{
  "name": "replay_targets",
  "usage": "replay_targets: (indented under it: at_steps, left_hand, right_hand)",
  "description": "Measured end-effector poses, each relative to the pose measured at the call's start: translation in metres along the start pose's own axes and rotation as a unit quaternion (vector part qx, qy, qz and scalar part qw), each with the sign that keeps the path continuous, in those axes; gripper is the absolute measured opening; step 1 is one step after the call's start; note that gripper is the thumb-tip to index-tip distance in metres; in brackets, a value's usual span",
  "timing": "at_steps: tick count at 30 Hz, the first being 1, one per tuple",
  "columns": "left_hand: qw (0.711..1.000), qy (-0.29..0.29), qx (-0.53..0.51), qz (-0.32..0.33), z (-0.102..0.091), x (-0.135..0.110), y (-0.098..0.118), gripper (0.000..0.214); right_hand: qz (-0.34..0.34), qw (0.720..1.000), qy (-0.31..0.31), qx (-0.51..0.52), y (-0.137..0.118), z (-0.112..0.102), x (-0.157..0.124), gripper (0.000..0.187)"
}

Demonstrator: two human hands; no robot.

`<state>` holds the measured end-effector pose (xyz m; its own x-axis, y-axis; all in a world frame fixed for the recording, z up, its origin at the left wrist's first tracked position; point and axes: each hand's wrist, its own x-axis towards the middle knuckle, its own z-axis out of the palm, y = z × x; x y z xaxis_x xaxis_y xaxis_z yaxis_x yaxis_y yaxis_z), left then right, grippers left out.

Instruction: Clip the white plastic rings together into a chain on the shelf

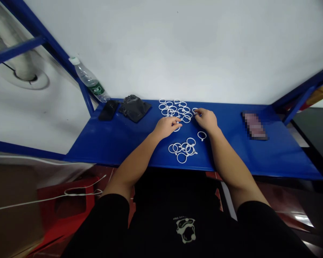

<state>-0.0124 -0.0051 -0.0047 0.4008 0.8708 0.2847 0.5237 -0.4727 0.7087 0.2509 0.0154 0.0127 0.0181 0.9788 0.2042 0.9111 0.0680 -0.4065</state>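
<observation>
My left hand [166,127] is closed in a pinch on a white curtain ring [177,130], partly hidden by the fingers. It is just in front of a loose pile of similar white rings [186,118] on the blue tabletop [134,141]. To the right of that pile, my right hand [206,120] pinches another white ring [194,110] between thumb and fingers. A single ring [201,135] lies below my right hand. Nearer the table's front edge sits a second cluster of overlapping rings [181,158]. Small tabs stick out from the rings.
At the back left lie a black drawstring pouch [134,108] and a dark flat object [108,110]. A plastic bottle [93,83] leans there against the blue frame. A phone-like object [254,125], blurred out, rests on the right. Behind the table rises a white wall [177,46].
</observation>
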Motion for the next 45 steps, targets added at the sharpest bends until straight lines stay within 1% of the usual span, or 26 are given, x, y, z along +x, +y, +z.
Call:
replay_targets:
  at_steps: [6,10,16,19,22,27,30,33,36,38,40,42,43,45]
  left_hand:
    - [1.000,0.028,-0.003,0.012,-0.001,-0.001,0.004,0.027]
    - [1.000,0.021,0.006,0.022,-0.004,-0.002,0.005,0.031]
    - [0.999,0.026,0.032,0.027,-0.003,-0.001,0.004,0.033]
    - [0.998,0.019,0.044,0.028,-0.003,0.000,0.005,0.031]
    - [0.998,0.010,0.050,0.038,-0.003,0.000,0.006,0.027]
    - [0.997,0.008,0.054,0.049,-0.004,0.000,0.003,0.025]
    - [0.997,0.013,0.054,0.051,-0.003,0.000,0.001,0.028]
    - [0.997,0.025,0.052,0.049,-0.002,0.000,0.001,0.030]
    - [0.998,0.030,0.053,0.035,-0.003,0.001,0.002,0.027]
    - [0.998,0.028,0.051,0.022,-0.004,0.001,0.002,0.028]
    - [0.998,0.028,0.048,0.014,-0.005,0.002,0.001,0.029]
    - [0.998,0.032,0.045,0.012,-0.005,0.003,-0.001,0.030]
    - [0.998,0.036,0.045,0.012,-0.004,0.003,-0.002,0.030]
    - [0.998,0.045,0.044,0.012,-0.003,0.004,-0.004,0.029]
  right_hand:
    - [-0.002,1.000,-0.010,0.015,0.005,0.002,0.003,0.043]
    - [0.000,1.000,-0.007,0.013,0.005,0.003,0.003,0.043]
    - [-0.017,0.999,-0.031,-0.022,0.001,0.003,0.000,0.042]
    - [-0.024,0.999,-0.020,-0.026,0.001,0.003,-0.001,0.043]
    - [-0.017,1.000,-0.016,-0.016,0.000,0.001,-0.002,0.046]
    - [-0.014,1.000,-0.011,-0.013,-0.008,-0.005,-0.004,0.048]
    - [-0.022,0.998,-0.053,-0.006,-0.012,-0.013,-0.006,0.040]
    - [-0.046,0.991,-0.122,-0.011,-0.010,-0.026,-0.009,0.033]
    - [-0.048,0.978,-0.199,-0.036,-0.004,-0.035,-0.012,0.034]
    - [-0.034,0.964,-0.258,-0.050,0.002,-0.036,-0.013,0.034]
    - [-0.034,0.952,-0.299,-0.054,0.008,-0.032,-0.012,0.033]
    - [-0.045,0.949,-0.309,-0.049,0.013,-0.026,-0.009,0.038]
    - [-0.047,0.950,-0.307,-0.045,0.015,-0.023,-0.007,0.042]
    - [-0.039,0.953,-0.296,-0.044,0.016,-0.019,-0.005,0.043]
